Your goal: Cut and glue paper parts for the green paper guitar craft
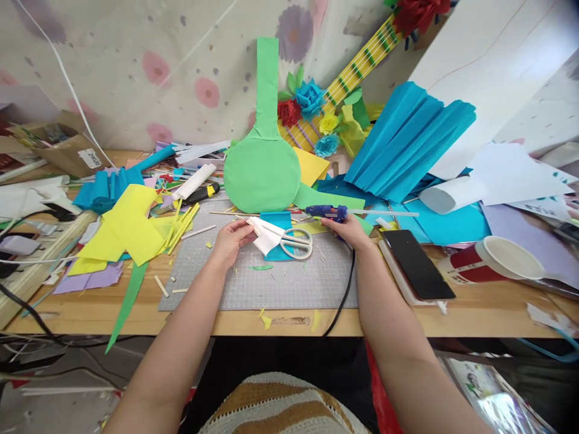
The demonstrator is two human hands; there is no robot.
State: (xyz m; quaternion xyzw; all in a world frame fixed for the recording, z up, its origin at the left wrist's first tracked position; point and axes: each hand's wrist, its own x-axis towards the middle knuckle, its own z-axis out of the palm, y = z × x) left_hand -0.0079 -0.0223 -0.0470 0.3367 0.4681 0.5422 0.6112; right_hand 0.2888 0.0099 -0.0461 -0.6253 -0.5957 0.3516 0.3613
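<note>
My left hand (232, 242) pinches a folded piece of white paper (269, 236) above the grey cutting mat (257, 286). In my right hand (350, 230) is a blue hot glue gun (326, 212), its nozzle pointing left and a glue stick (384, 213) sticking out of its back. Between the hands lie scissors (304, 243) with white handles, their blades hidden behind the white paper. A blue paper piece (275, 220) is under them. Just behind stands a green banjo-shaped paper form (262, 172), round below with a long neck.
Yellow paper (129, 226) and rolled blue crepe paper (106, 191) lie at left. At right are a phone (418, 262), a paper cup (491, 262) and pleated blue paper (407, 141). A yellow paper guitar (357, 69) leans at the back. The glue gun's black cord (346, 295) crosses the table edge.
</note>
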